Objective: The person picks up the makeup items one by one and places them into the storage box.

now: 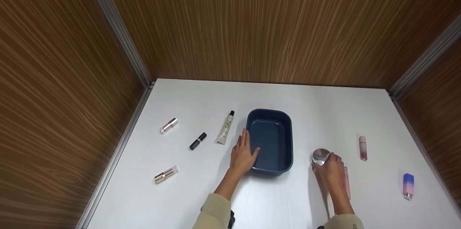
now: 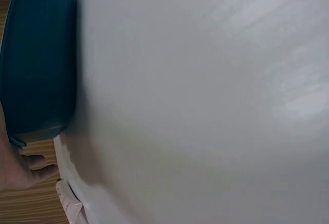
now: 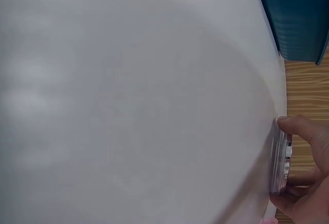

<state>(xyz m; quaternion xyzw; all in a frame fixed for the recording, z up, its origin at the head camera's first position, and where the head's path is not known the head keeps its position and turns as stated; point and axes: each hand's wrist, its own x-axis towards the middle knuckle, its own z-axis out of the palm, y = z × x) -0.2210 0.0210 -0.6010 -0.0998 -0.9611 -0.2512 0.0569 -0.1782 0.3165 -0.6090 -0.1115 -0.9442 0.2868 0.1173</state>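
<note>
A deep blue rectangular tub stands on the white table. My left hand rests against its left rim, fingers straight along the outer side and thumb over the edge; the left wrist view shows the tub's wall beside that hand. To the right of the tub, a round compact with a shiny silver lid lies flat. My right hand pinches it between thumb and fingers, and in the right wrist view its clear edge shows close over the table. A pink tube is partly hidden behind the right wrist.
Left of the tub lie a TWG-marked squeeze tube, a black lipstick, a rose-gold lipstick and a gold one. At the right are a lip gloss and a blue-pink tube. Wood-grain panels enclose the table.
</note>
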